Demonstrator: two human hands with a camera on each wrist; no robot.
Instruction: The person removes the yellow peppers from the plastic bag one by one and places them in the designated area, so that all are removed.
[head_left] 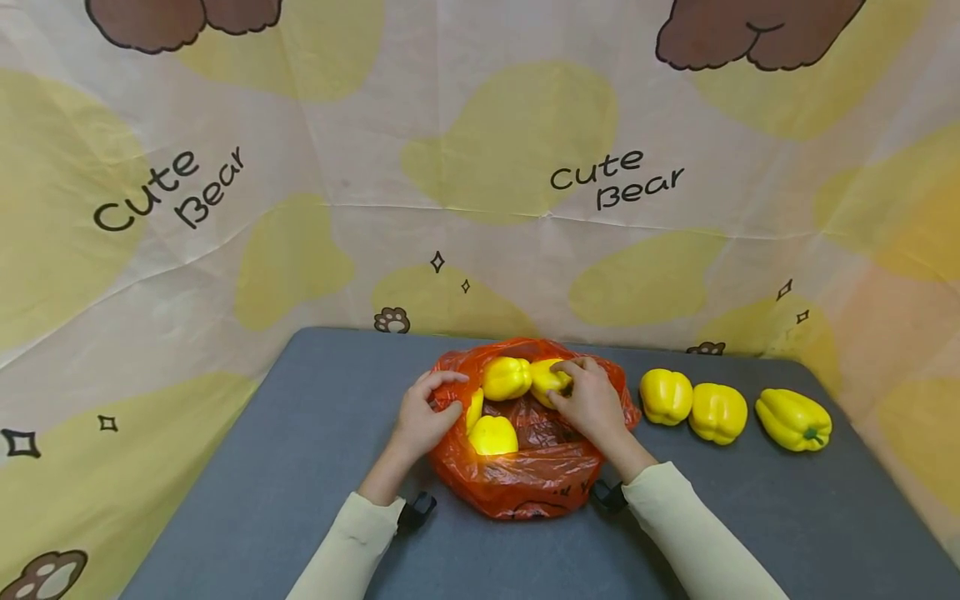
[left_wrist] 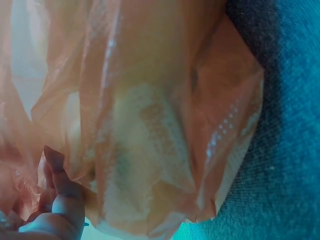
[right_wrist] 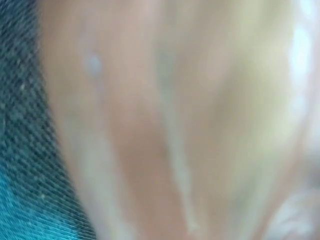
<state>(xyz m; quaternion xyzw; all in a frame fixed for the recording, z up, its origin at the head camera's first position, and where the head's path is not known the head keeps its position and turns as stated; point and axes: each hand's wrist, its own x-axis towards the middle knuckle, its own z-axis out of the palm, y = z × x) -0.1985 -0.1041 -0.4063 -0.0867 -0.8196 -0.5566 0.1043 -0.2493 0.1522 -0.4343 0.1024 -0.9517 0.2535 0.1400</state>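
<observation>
Red bag (head_left: 498,483), mouth upward, pepper (head_left: 545,380) in right hand (head_left: 596,403), axis unclear

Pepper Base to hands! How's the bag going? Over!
Left hand holding side of red bag. Right hand gripping yellow pepper inside it. Three loose peppers on table, right of bag. Nothing seen in the way.

A crumpled, open red plastic bag (head_left: 517,487) holds glossy yellow peppers (head_left: 507,379), three matching peppers (head_left: 718,414) lying to its right.
</observation>
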